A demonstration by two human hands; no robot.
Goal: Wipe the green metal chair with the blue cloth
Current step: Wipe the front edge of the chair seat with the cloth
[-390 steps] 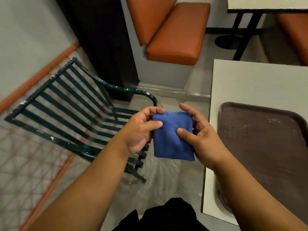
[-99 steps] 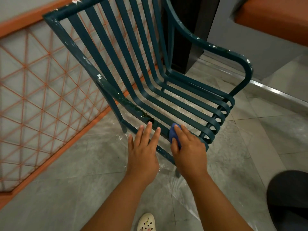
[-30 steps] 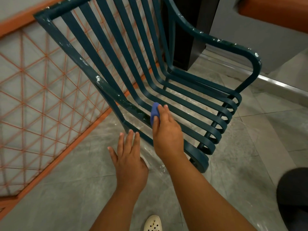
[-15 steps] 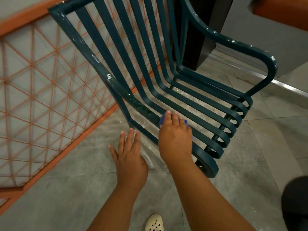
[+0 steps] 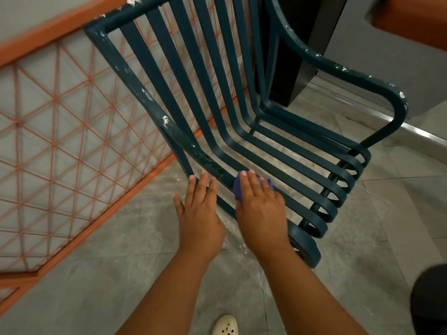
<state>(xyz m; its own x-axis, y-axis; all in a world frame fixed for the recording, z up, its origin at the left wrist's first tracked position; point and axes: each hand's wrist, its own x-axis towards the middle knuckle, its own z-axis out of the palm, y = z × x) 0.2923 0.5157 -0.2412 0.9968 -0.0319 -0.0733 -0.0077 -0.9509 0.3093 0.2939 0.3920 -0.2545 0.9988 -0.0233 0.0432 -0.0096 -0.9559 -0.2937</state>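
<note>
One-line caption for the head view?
Right hand presses blue cloth on green chair seat slats; left hand open beside.

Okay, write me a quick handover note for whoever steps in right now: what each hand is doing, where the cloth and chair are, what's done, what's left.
Right hand: flat, pressing the blue cloth onto the near seat slats of the green chair.
Left hand: open, fingers straight, at the chair's near side rail.
Done: cannot tell how much is already wiped.
Left: white specks show on the near side rail, the top corner and the far armrest; wipe those, then the back slats.
</note>
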